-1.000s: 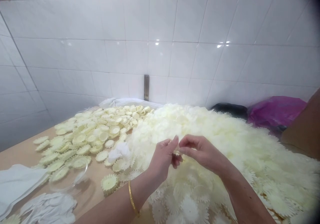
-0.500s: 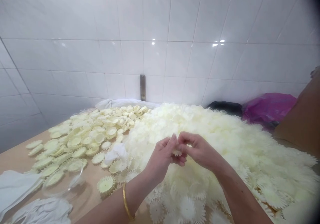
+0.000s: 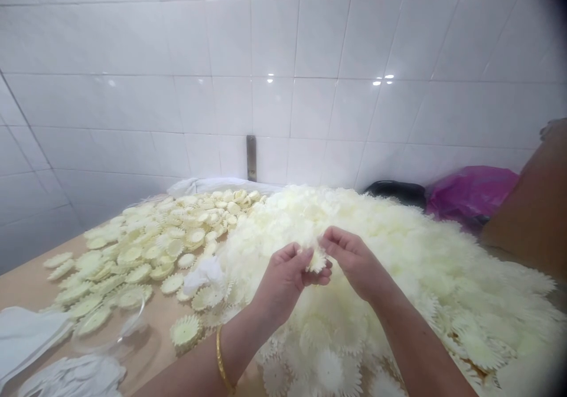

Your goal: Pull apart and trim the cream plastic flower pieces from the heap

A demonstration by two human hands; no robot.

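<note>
My left hand point(image 3: 290, 276) is closed on a small pale-yellow fringed flower piece point(image 3: 317, 260), holding it up over the heap. My right hand point(image 3: 352, 261) has its thumb and fingers pinched at the upper right edge of that same piece. A yellow bangle point(image 3: 220, 358) circles my left wrist. Below and behind both hands spreads a big heap of thin, pale, toothed flower discs point(image 3: 385, 231). To the left lie many stacked yellowish toothed discs point(image 3: 146, 246), and one small stack point(image 3: 185, 330) stands near my left forearm.
A white crumpled cloth point(image 3: 75, 376), a folded white sheet point(image 3: 31, 332) and a clear round plastic piece point(image 3: 106, 332) lie at front left on the brown table point(image 3: 155, 350). A black item point(image 3: 396, 191), a magenta bag point(image 3: 472, 190) and a brown box-like shape point(image 3: 527, 208) stand at right, before a tiled wall point(image 3: 274, 36).
My right hand has drawn slightly away from the left, so more of the flower piece shows between them. The whole view has shifted a little.
</note>
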